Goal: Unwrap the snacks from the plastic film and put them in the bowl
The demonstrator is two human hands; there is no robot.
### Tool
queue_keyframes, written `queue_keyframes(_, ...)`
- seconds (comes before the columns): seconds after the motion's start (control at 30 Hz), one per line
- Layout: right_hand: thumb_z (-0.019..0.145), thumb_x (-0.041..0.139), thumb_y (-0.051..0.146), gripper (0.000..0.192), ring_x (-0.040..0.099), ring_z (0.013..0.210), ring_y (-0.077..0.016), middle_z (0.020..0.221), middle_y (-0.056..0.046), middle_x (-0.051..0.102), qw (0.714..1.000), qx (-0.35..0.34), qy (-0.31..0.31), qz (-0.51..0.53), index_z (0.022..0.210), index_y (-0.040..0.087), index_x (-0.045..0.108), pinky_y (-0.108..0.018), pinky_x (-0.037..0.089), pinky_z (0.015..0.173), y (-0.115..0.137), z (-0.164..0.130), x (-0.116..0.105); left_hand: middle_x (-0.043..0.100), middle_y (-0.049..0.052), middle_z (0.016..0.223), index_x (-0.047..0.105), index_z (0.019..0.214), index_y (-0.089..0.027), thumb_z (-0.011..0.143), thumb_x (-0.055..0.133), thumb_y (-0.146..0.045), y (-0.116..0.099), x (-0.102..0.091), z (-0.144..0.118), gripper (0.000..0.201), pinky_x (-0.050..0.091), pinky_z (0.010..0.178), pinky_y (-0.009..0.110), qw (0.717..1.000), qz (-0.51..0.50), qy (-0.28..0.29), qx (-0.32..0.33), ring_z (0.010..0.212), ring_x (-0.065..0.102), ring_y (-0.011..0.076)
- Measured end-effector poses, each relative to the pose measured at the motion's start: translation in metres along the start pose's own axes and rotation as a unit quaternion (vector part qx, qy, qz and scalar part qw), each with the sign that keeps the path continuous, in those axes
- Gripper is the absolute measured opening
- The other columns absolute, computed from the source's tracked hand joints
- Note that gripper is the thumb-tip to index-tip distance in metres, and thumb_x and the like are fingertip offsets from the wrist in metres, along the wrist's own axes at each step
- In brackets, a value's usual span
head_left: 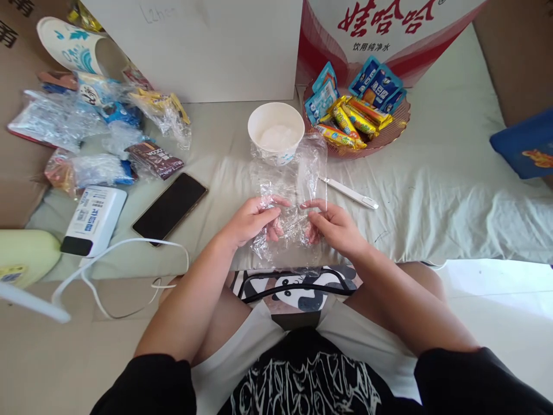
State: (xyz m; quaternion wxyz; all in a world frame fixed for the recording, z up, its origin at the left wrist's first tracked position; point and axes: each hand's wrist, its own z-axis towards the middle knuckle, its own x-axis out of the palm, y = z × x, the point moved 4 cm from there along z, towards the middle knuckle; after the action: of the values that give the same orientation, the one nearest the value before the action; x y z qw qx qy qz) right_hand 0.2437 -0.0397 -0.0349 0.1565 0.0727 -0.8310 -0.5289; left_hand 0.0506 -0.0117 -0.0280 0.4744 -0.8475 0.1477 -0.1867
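Left hand point(254, 222): clenched on the left edge of a clear plastic bag point(288, 193), thumb on top; lower fingers are blurred behind the film.
Right hand point(332, 225): gripped on the right edge of the same bag; fingertips are seen only through the plastic.
Clear plastic bag: held between both hands above the bed point(432, 190), just in front of a white bowl point(276, 131); its outline is hard to trace against the sheet.
White bowl: lower wall is veiled by the bag.
White pen-like stick point(351, 193): laid right of the bag; one end is covered by the film.
Snack basket point(400, 118): behind, partly filled with packets.
Phone point(170, 207): face-down or dark, cannot be told.
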Motion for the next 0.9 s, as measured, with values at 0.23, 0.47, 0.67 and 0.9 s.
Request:
queue_keyframes(0.23,0.097,0.062,0.046,0.021,0.058,0.055,-0.0102,0.09,-0.002,0.07,0.988,-0.149,-0.038,-0.031,0.099,0.027,0.071,-0.027,0.052,0.049,0.003,-0.002,-0.006,0.067,-0.002,0.057,0.072,0.093,-0.018,0.073,0.083,-0.035,-0.011,-0.008,-0.006,0.028,0.048,0.045,0.023,0.99,-0.098,-0.022,0.1,0.047,0.063,0.0145)
queue_keyframes(0.47,0.079,0.08,0.035,0.018,0.055,0.135,-0.0285,0.13,-0.007,0.061,0.966,-0.229,-0.102,-0.064,0.072,0.023,0.069,-0.041,0.055,0.1,0.012,-0.004,-0.014,0.072,0.005,0.067,0.077,0.065,-0.015,0.062,0.073,-0.024,-0.013,-0.013,-0.001,0.01,0.05,0.054,0.027,0.984,-0.108,-0.044,0.137,0.057,0.063,0.0148)
queue_keyframes(0.67,0.084,0.065,0.045,0.023,0.069,0.105,-0.0231,0.142,-0.006,0.053,0.978,-0.122,-0.144,0.092,0.09,0.024,0.059,-0.037,0.058,0.078,0.003,0.004,-0.018,0.069,0.007,0.066,0.075,0.061,-0.018,0.082,0.066,-0.061,-0.015,-0.025,-0.002,0.049,0.049,0.06,0.029,0.971,-0.03,-0.157,0.177,0.063,0.062,0.0161)
queue_keyframes(0.9,0.07,0.087,0.039,0.083,0.064,0.074,-0.0169,0.101,-0.002,0.065,0.992,-0.057,-0.101,0.045,0.137,0.033,0.039,-0.034,0.056,0.068,0.002,0.008,-0.013,0.067,-0.003,0.08,0.072,0.091,-0.024,0.062,0.092,-0.027,-0.013,-0.026,-0.005,0.036,0.05,0.067,0.024,0.961,-0.029,-0.139,0.236,0.07,0.062,0.0109)
